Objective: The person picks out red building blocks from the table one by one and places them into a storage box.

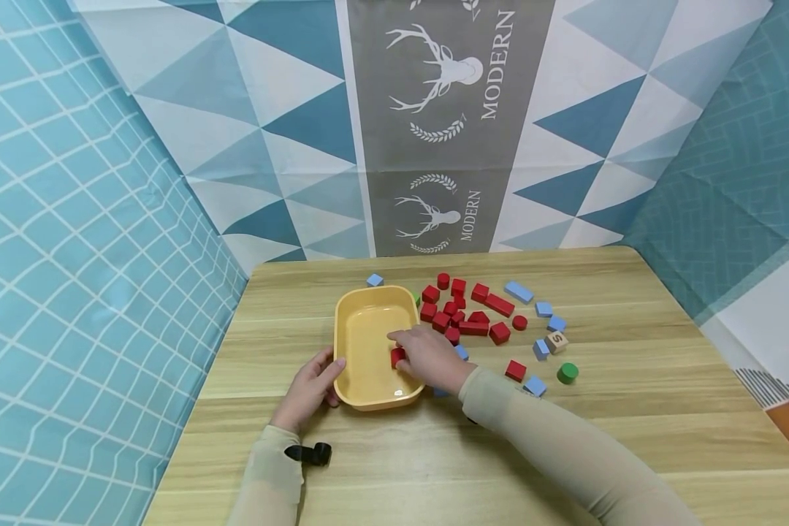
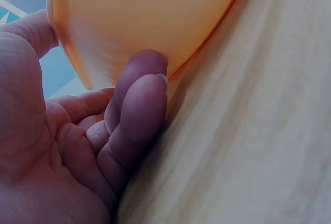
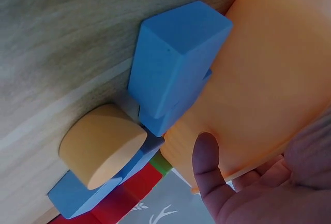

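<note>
A yellow tray lies on the wooden table. My left hand grips its near left corner, thumb on the rim; in the left wrist view the curled fingers press the tray's outer wall. My right hand reaches over the tray's right rim and pinches a red block low inside it. In the right wrist view a finger lies against the tray wall, with a blue block and a tan cylinder just outside.
A pile of red blocks sits right of the tray. Blue blocks, a lettered cube and a green cylinder lie further right. One blue block sits behind the tray. Patterned cloth walls surround the table.
</note>
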Demonstrator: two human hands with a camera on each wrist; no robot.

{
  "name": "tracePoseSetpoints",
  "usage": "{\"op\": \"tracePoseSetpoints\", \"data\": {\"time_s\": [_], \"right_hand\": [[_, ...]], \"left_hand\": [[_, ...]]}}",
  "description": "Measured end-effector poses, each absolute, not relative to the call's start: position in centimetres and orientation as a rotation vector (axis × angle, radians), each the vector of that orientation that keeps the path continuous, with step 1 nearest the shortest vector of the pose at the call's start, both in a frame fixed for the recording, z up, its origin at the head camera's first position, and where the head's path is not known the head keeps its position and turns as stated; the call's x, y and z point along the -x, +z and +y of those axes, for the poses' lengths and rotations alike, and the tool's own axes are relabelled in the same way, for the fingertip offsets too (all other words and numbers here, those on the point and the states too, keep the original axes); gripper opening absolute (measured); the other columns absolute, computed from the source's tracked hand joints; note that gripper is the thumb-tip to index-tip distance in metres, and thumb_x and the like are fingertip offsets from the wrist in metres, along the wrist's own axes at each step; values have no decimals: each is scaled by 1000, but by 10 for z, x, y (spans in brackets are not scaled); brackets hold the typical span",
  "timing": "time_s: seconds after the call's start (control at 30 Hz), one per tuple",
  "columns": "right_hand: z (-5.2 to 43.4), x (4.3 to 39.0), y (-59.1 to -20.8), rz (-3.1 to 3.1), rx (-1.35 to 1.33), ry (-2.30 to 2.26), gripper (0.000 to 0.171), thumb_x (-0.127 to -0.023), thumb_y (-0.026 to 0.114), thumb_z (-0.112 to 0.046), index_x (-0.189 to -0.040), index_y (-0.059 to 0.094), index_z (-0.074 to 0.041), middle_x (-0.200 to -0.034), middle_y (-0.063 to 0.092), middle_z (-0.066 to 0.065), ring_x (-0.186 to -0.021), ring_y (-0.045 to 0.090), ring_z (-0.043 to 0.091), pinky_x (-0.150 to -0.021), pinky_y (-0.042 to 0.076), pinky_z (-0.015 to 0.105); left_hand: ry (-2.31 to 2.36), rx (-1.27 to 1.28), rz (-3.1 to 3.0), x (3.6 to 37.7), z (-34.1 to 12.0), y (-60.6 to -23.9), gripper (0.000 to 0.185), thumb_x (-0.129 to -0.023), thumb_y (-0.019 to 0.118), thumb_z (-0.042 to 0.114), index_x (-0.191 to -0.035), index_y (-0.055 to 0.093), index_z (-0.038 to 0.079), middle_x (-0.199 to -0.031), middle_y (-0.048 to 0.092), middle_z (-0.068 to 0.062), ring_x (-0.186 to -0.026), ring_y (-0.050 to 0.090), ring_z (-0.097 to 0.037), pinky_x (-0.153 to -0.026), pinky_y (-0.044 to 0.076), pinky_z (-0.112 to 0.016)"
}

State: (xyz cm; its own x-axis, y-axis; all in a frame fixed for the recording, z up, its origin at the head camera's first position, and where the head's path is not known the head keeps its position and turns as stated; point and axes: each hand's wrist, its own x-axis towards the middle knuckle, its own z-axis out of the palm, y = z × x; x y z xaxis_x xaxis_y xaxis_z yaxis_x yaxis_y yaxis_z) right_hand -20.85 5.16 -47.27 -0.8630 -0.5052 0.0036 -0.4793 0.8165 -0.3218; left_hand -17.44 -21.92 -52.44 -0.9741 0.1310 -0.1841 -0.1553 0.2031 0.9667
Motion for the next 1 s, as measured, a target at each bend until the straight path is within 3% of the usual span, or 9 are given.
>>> {"op": "tracePoseSetpoints", "data": {"time_s": [0.37, 0.6, 0.7, 0.87, 1.0], "right_hand": [[52, 209, -470, 2909, 802, -514, 53, -100, 77, -31, -149, 63, -14, -135, 73, 5, -127, 65, 25, -110, 56, 43], [63, 202, -466, 2976, 926, -562, 54, -102, 74, -39, -147, 63, -14, -147, 66, 8, -136, 60, 27, -115, 53, 45], [82, 198, -458, 3030, 932, -624, 52, -102, 74, -40, -146, 64, -14, -149, 64, 9, -140, 57, 30, -119, 49, 51], [137, 194, -444, 3049, 709, -507, 53, -102, 73, -41, -149, 63, -18, -152, 62, 13, -143, 56, 39, -118, 47, 63], [184, 186, -444, 3002, 580, -291, 49, -100, 76, -37, -141, 69, -11, -138, 70, 16, -125, 67, 39, -102, 58, 59]], "left_hand": [[1865, 11, 2244, 174, -219, -523, 60, -109, 62, 37, -159, 46, 8, -92, 67, -9, -60, 59, -17, -55, 55, -28], [1862, 16, 2256, 175, -219, -525, 60, -109, 63, 38, -159, 47, 9, -91, 67, -8, -59, 59, -17, -55, 55, -29], [1863, 12, 2253, 174, -218, -525, 59, -109, 63, 38, -159, 48, 10, -93, 67, -9, -59, 60, -18, -55, 55, -29], [1862, 3, 2243, 173, -217, -525, 58, -109, 63, 37, -158, 49, 9, -95, 68, -10, -59, 60, -18, -55, 55, -28], [1849, 7, 2251, 173, -220, -525, 60, -109, 62, 39, -158, 48, 9, -92, 67, -11, -60, 60, -17, -55, 55, -28]]}}
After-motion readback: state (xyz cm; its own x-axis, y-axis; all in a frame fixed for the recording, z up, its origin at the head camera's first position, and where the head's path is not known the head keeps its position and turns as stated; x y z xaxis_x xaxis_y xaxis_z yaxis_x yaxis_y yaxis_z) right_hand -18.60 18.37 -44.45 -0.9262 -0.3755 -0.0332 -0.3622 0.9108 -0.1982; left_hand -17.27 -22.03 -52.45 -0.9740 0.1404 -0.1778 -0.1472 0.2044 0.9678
